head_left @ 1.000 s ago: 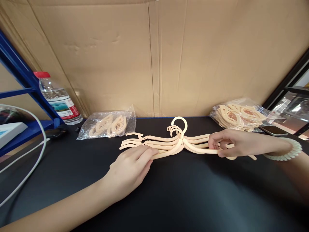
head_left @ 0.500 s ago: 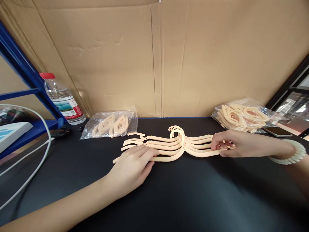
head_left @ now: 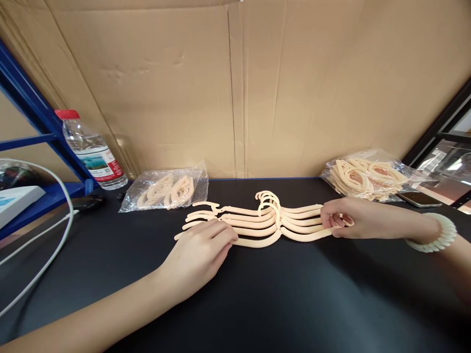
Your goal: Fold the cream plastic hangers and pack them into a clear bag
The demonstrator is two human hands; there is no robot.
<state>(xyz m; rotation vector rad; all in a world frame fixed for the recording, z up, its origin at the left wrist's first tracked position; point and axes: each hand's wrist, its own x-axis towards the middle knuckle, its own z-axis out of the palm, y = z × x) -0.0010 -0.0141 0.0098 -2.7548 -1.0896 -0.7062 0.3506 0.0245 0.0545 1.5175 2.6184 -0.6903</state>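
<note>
Several beige clothes hangers lie in a row on the black table, their hooks bunched together at the middle. My left hand is closed on the left arm of the nearest hanger, its palm covering part of the row's left side. On the other side, my right hand pinches the right arm of that same hanger, thumb in front and fingers curled behind. The right ends of the hangers are partly hidden by my right hand.
Behind the row lie a clear bag of folded hangers and, at right, a fuller bag beside a phone. A water bottle and white cable are at left. Cardboard walls the back.
Both hands keep hold of the nearest hanger, which has shifted slightly against the others. My left fingers have drawn in a little on its arm. The view has moved a touch.
</note>
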